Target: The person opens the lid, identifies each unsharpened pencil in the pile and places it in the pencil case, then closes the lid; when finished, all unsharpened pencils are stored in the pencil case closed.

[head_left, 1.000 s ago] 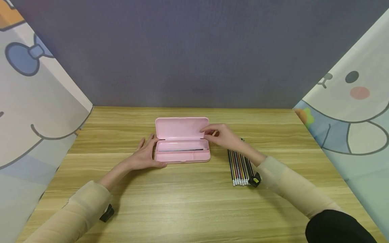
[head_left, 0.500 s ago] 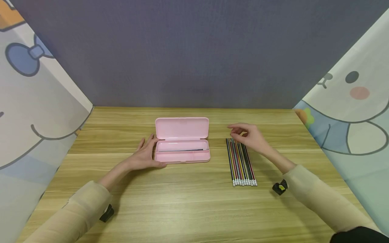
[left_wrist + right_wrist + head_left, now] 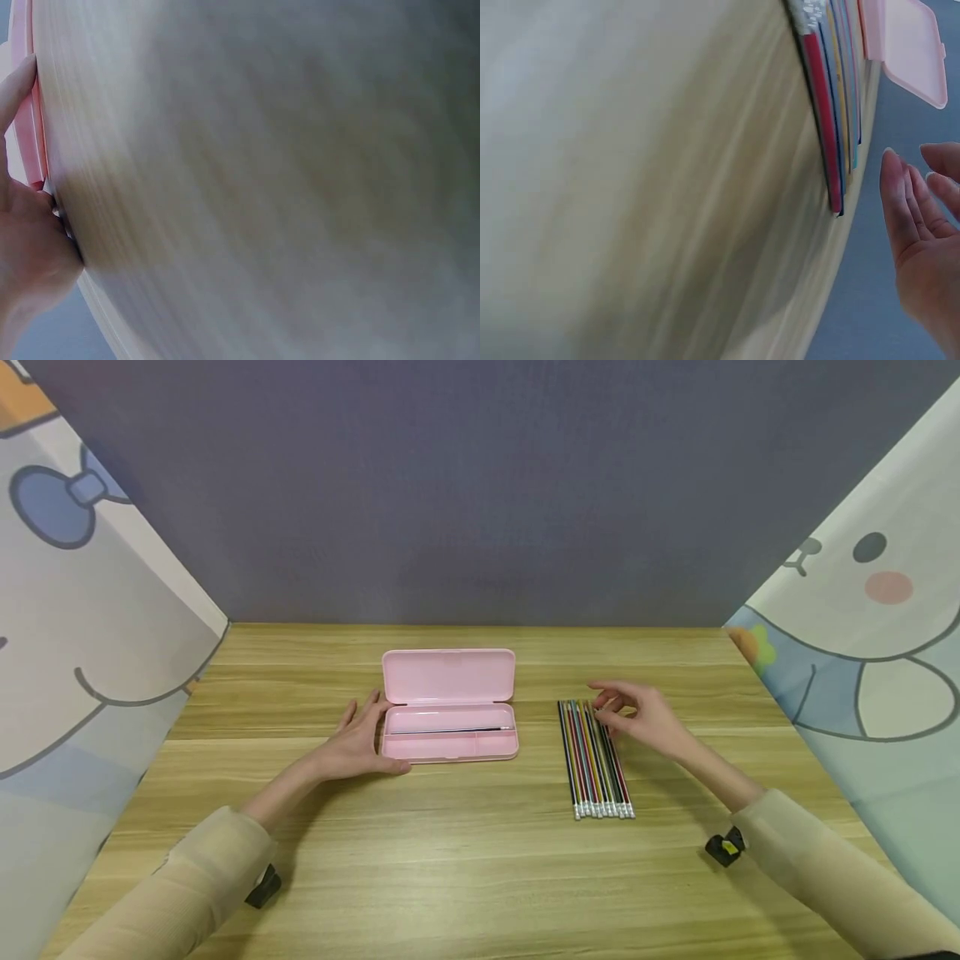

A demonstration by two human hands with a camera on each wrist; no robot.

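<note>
A pink pencil case [image 3: 450, 747] lies on the table with its lid raised. One dark pencil [image 3: 450, 730] rests lengthwise in its rear compartment. My left hand [image 3: 356, 747] holds the case's left end, thumb along the front edge and index finger at the back corner; the left wrist view shows the thumb against its pink side. Several pencils [image 3: 588, 760] lie side by side to the right, eraser ends toward me. Over their far right ends hovers my right hand [image 3: 641, 718], fingers loosely bent with nothing between them. In the right wrist view, the fingertips [image 3: 891, 169] appear apart from the pencils.
The wooden table [image 3: 450, 868] ends at a grey upright panel [image 3: 480, 493] behind. Cartoon-printed sheets [image 3: 885, 577] stand at both sides. A small black device [image 3: 725, 847] is on the right wrist, another [image 3: 264, 887] on the left.
My right hand has moved away from the case's right end, rightward and down to above the pencils' far ends. The left hand stays on the case.
</note>
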